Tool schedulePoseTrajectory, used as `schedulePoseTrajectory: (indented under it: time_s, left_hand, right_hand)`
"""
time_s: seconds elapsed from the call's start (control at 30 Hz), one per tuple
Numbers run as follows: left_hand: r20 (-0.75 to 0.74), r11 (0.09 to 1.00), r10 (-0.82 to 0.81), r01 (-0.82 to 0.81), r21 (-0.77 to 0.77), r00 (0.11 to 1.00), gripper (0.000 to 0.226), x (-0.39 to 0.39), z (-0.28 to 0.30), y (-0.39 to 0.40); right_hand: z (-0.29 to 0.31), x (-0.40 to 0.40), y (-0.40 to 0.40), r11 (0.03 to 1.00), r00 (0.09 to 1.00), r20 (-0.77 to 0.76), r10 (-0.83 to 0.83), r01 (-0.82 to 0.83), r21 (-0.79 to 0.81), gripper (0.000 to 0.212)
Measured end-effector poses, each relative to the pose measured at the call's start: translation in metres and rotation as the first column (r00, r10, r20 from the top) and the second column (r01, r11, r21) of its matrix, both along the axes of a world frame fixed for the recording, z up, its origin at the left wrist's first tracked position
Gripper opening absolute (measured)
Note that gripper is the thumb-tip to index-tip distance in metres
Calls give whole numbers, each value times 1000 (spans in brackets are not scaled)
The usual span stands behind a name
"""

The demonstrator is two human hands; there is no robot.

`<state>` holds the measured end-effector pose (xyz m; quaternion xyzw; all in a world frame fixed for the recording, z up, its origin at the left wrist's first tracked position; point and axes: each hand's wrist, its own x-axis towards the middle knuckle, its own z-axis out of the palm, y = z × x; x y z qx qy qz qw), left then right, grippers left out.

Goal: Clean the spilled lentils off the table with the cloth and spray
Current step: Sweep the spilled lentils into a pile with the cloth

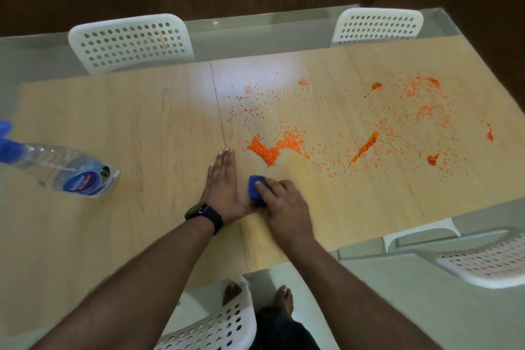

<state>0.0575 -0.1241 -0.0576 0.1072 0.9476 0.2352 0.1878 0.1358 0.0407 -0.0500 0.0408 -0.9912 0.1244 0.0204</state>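
The right hand grips the folded blue cloth on the wooden surface, just beside the left hand, which lies flat with straight fingers. Orange lentils lie scattered beyond; the spray bottle lies far left

Orange lentils, blue cloth, perforated white chairs.

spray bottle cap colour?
Blue, on the clear spray bottle lying on its side at the table's left; cap partly cut off in the head view.
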Motion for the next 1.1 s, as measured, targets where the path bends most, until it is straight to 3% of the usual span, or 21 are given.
schedulePoseTrajectory:
  time_s: [0.13,0.3,0.5,0.57,0.7,0.8,0.87,0.97,1.1]
  left_hand:
    - [-1,999,35,-35,5,999,154,-17,-2,2]
    - [-3,998,50,-50,-28,999,163,-30,-3,6]
    - [20,988,144,-143,-53,989,166,-38,7,25]
    - [35,983,179,-178,-35,983,166,-44,12,32]
    - [43,969,246,-247,1,968,159,-57,13,32]
    - [42,975,222,-223,18,974,144,-63,11,22]
    - [51,977,209,-211,38,977,145,-63,10,15]
    - [62,978,202,-205,45,977,165,-60,8,9]
    - [50,983,182,-183,21,982,173,-61,7,5]
  right_hand:
    - [-5,-26,-6,998,997,75,22,-27,62,60]
    - [-1,-86,29,987,986,68,-154,151,57,49]
    - [13,-110,71,967,963,93,-251,254,-20,62]
    - [20,-101,67,979,981,62,-186,190,-74,67]
    - [19,-86,33,988,992,-4,124,-124,-87,68]
    - [10,-89,8,953,951,62,302,-300,-52,61]
    - [4,-96,5,939,934,97,344,-345,-5,58]
    - [1,-114,12,959,951,143,272,-281,41,72]
    - [2,-142,30,999,996,86,12,-15,33,55]
